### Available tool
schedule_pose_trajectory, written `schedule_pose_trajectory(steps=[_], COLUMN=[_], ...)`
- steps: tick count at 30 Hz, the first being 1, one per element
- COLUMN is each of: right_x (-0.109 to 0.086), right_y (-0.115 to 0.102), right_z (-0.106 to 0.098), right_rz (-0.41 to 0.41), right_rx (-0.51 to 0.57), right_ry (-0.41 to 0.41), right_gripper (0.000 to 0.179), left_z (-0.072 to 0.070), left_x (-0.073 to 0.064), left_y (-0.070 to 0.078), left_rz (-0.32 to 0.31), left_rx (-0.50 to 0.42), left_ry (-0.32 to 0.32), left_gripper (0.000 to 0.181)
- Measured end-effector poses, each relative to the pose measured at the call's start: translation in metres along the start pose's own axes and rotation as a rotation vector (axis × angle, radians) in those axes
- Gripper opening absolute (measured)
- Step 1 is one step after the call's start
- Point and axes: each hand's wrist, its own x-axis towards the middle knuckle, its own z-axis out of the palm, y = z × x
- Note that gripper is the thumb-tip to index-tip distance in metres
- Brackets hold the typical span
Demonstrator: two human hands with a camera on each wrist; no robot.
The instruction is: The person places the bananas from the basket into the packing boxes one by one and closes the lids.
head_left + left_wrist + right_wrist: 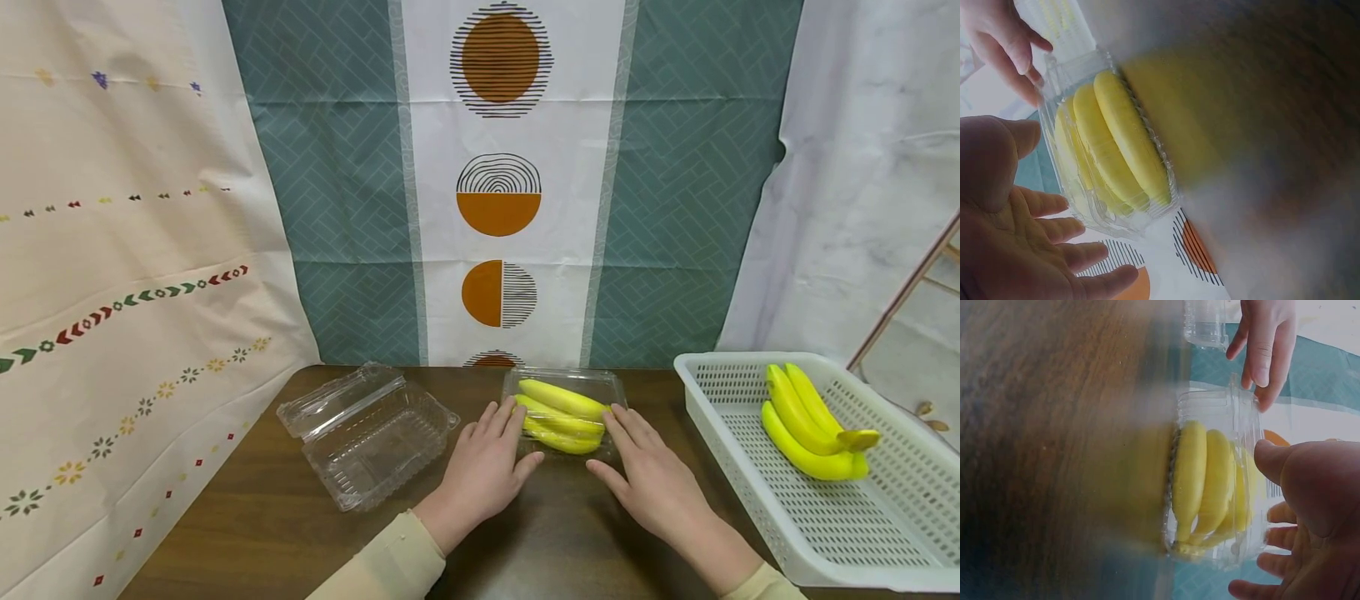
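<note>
A clear plastic clamshell box [566, 379] with several yellow bananas [562, 400] inside stands near the table's back edge, its lid down over them. At its left side is my left hand [487, 458], fingers extended, fingertips at the lid's edge. My right hand [660, 479] mirrors it on the other side, fingers spread and fingertips right at the lid. The right wrist view shows the bananas [1190, 481] lying side by side behind the clear wall, with the right thumb [1269, 459] close to the lid. Neither hand curls round the box.
On the left of the brown wooden table [247, 500] lies a second clear clamshell box [375, 450], its lid folded back. A white perforated basket [787, 533] stands at the right, holding a bunch of bananas [810, 425]. Patterned cloth [330, 208] hangs behind the table.
</note>
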Motion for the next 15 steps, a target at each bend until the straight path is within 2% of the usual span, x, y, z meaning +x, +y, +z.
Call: schedule_pose_trajectory(steps=[15], right_x=[0.006], right_y=[0.008], right_z=[-0.001], right_rz=[0.015], right_rx=[-0.004], right_ry=[-0.005], right_gripper=[0.080], left_z=[0.006], left_x=[0.012], left_y=[0.002], left_rz=[0.010], left_rx=[0.023], left_ry=[0.004], left_gripper=[0.077])
